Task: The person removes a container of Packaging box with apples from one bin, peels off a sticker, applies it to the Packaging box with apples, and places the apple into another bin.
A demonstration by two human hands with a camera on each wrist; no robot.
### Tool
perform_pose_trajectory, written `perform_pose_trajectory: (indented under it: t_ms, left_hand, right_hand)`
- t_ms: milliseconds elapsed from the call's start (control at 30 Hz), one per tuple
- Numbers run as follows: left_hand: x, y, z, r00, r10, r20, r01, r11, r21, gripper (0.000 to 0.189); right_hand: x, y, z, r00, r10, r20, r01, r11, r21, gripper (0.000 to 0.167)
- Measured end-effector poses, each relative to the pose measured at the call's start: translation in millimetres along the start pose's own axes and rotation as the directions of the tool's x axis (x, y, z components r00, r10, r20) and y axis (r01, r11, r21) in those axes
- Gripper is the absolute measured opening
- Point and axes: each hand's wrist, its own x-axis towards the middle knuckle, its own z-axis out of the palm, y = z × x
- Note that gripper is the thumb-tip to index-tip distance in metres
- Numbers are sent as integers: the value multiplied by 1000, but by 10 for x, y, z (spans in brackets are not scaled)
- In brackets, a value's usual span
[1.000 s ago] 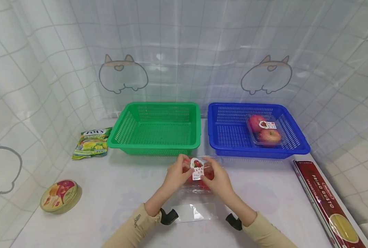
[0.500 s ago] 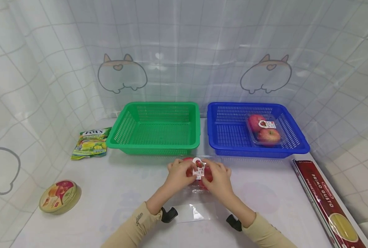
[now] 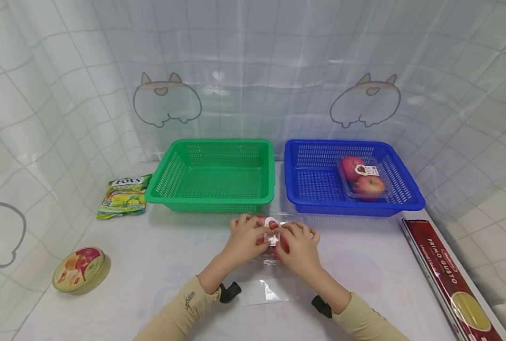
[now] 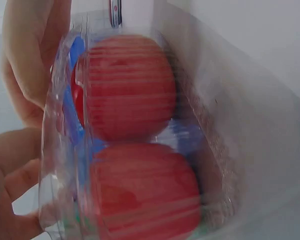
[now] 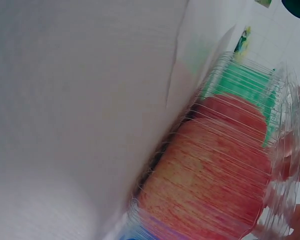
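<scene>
A clear plastic box of red apples point(image 3: 284, 218) lies on the table in front of me, its long side seen close up in both wrist views. Two apples show through its wall in the left wrist view, one of them the upper apple point(image 4: 125, 90). On the lid is a white label point(image 3: 272, 240) with a fruit picture. My left hand point(image 3: 243, 240) presses the label's left side with thumb and forefinger. From the other side my right hand point(image 3: 298, 246) does the same. The fingers of both hands spread over the lid and cover part of the label.
A green basket point(image 3: 210, 207) and a blue basket point(image 3: 342, 210) stand behind the box. The blue one holds another box of apples point(image 3: 365, 177). A candy bag point(image 3: 125, 196) and a round tin point(image 3: 81, 270) lie left, a spaghetti box point(image 3: 450, 279) right. Clear film point(image 3: 265, 291) lies in front.
The label, earlier held between the fingers of both hands, now lies flat on the lid. Both hands have lowered and spread over it, their fingertips moving along its edges.
</scene>
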Motion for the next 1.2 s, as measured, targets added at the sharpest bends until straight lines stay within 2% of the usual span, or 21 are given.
perform_pose_trajectory:
  t_ms: [67,267,533,667,767,833,867,900,967,1033,1067,1133,1200]
  left_hand:
    - [-2,-26,9,1000,-14,12,14,1000,23,23]
    - [-14,-122,52,995,-87,44,87,996,-1,47]
    - [-32,-196,83,989,-123,85,127,991,-40,54]
    - [-49,-216,90,986,-133,101,142,986,-91,57]
    - [-89,-226,79,979,-179,101,195,964,-180,62]
    - [-117,-247,78,967,-235,104,254,933,-256,66]
    - [-128,-262,80,959,-262,103,281,913,-295,68]
    - [-136,-274,81,951,-292,105,311,889,-335,70]
    - [-143,-307,106,932,-343,117,360,837,-413,73]
    - [-137,-336,146,919,-369,137,385,765,-516,74]
    - [-129,-342,166,915,-375,151,390,724,-569,75]
    - [-110,-352,216,904,-384,185,403,625,-669,76]
    - [-90,-356,258,889,-397,226,421,517,-745,79]
  right_hand:
    - [-3,8,6,1000,9,10,-9,1000,-3,26]
    - [-5,49,2,992,76,97,-75,997,-12,39]
    - [16,89,-29,961,157,228,-159,987,-10,54]
    - [27,110,-83,942,189,278,-212,976,53,61]
    - [24,152,-160,928,226,297,-279,949,149,68]
    - [23,200,-217,907,262,329,-349,905,241,72]
    - [26,226,-242,892,279,355,-394,867,306,74]
    - [30,253,-258,876,293,382,-436,819,372,75]
    - [38,293,-279,831,323,454,-533,697,480,79]
    - [43,314,-285,784,340,519,-610,574,546,83]
    - [43,319,-281,767,341,543,-635,524,568,84]
    - [43,319,-269,736,342,585,-674,461,578,86]
    - [44,316,-254,715,343,610,-697,423,579,87]
